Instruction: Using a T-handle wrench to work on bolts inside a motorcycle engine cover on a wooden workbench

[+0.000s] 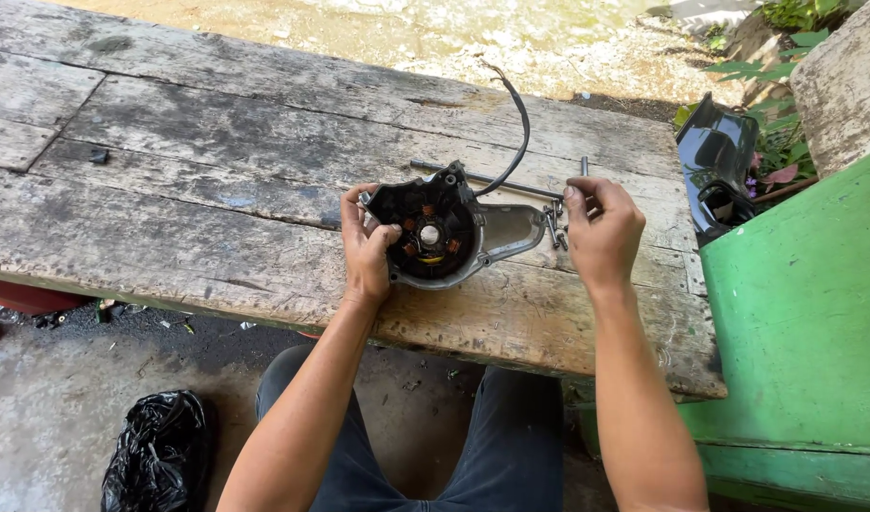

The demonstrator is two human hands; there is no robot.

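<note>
A black plastic bag (158,453) lay on the ground, lower left. On the worn wooden bench (217,190), the left hand (367,245) clamped the rim of the engine cover (444,232), coils facing up, its black cable (516,133) arcing away. Just right, the right hand (601,228) pinched among loose bolts (555,226) beside a long-shafted wrench (482,177). The step looked like bolt handling; picking one cleanly would demand a fine fingertip grip.

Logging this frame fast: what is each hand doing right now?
Left hand: closed on the rim of the engine cover.
Right hand: fingers bent over the bolts on the bench; whether it grips one cannot be told.
</note>
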